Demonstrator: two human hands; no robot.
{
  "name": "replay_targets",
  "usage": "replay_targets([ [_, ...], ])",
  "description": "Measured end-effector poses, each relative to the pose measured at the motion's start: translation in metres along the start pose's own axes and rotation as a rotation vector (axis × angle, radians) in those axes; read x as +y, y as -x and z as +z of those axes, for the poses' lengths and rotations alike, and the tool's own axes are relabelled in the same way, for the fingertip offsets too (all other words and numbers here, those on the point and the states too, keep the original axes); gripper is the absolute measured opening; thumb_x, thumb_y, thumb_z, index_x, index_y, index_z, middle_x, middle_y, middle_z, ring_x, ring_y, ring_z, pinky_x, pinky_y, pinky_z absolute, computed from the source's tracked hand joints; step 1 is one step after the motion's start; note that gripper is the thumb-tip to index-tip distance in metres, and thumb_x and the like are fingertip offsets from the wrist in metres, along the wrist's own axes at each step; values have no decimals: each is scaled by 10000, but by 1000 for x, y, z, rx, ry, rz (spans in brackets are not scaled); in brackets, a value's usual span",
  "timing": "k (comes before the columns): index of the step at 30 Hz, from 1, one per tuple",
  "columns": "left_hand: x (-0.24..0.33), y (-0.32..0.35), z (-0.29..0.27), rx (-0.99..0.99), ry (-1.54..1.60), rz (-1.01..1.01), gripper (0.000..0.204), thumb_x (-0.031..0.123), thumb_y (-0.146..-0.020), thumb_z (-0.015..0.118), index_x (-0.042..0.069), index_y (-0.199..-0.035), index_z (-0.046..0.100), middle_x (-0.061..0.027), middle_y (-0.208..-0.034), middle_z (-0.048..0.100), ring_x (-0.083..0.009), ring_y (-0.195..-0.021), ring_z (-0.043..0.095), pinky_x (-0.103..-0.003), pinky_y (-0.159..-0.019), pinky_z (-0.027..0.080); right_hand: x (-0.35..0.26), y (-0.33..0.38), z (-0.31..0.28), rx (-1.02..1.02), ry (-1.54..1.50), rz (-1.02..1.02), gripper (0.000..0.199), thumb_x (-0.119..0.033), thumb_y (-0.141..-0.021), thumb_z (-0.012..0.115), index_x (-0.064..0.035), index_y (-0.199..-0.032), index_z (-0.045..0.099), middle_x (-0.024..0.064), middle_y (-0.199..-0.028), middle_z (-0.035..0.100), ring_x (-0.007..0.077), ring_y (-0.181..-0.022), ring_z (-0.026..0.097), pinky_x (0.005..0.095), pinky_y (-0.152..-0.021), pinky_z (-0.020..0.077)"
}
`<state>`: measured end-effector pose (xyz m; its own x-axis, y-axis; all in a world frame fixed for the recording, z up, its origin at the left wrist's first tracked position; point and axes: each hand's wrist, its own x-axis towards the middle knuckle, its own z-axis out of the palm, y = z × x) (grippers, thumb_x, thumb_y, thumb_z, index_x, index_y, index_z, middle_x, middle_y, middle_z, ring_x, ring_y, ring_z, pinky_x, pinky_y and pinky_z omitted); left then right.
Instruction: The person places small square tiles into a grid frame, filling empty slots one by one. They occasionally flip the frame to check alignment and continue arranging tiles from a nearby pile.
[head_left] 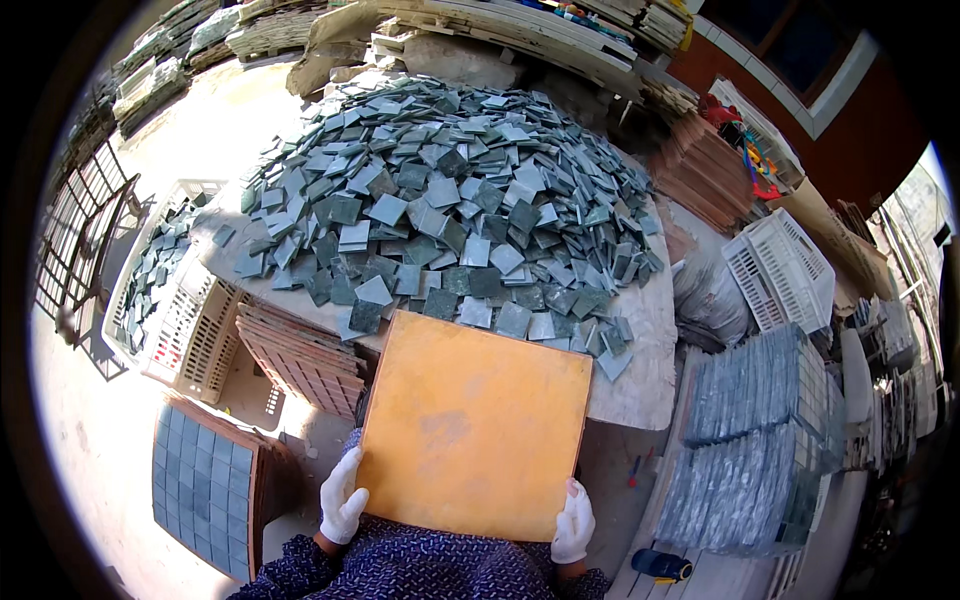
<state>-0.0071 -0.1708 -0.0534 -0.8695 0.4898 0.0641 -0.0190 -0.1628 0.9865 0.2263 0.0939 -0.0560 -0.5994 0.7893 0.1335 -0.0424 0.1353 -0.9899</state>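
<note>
crowding stone table [640,390], green tiles [450,200]

The board [475,425] is coloured plain orange-yellow with faint paler smudges. The tiles [440,200] are seen in grey-green and dark green. White gloves are worn on the hands [342,500], and the sleeves [420,570] are patterned navy with small white dots.

A tile workshop yard: heaped green stone tiles [440,210], stacked mosaic sheets [750,440], plastic crates [780,270]
</note>
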Motion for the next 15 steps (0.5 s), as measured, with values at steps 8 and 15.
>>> replay_targets([
  [8,36,-18,-8,276,882,-239,556,258,-931,548,-17,-1384,380,-138,-1394,430,-311,-1359,355,-449,-1176,227,-33,-17,-18,-32,-801,110,439,-349,-973,469,-16,-1254,519,126,-1316,499,300,-1354,342,452,-1147,239],
  [15,136,-117,40,-55,445,630,661,531,-1001,321,32,-1433,317,-124,-1457,386,-262,-1343,366,-424,-1146,241,-125,-108,17,-92,-596,-419,851,-709,-899,358,-83,-1472,297,138,-1438,415,288,-1423,229,493,-1164,153],
])
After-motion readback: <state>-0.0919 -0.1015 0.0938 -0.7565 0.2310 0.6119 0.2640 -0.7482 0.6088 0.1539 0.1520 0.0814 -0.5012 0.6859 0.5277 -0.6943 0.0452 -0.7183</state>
